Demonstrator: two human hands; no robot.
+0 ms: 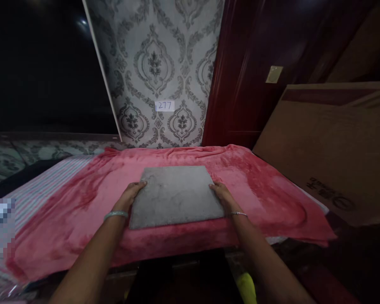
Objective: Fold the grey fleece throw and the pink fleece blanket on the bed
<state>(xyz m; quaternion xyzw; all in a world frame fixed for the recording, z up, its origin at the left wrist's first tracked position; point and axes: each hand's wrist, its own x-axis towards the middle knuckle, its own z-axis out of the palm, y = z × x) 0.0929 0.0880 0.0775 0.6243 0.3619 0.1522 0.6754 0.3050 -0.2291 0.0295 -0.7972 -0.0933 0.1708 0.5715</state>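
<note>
A grey, flat, roughly rectangular mat with a soft-looking surface (177,196) is held between my two hands over a pink blanket (98,211). My left hand (133,192) grips its left edge, thumb on top and fingers underneath, out of sight. On the opposite edge, my right hand (220,193) has the same kind of hold, thumb showing on top. A pale green bangle circles my left wrist, and a thin silver one my right. Whether the mat touches the blanket or hangs just above it, I cannot tell.
A striped cloth (50,177) shows left of the blanket. Behind, a large dark screen (44,67) stands before patterned wallpaper bearing a paper label (164,105) marked 277. On the right, a big cardboard box (329,156) leans near a dark red door (240,76).
</note>
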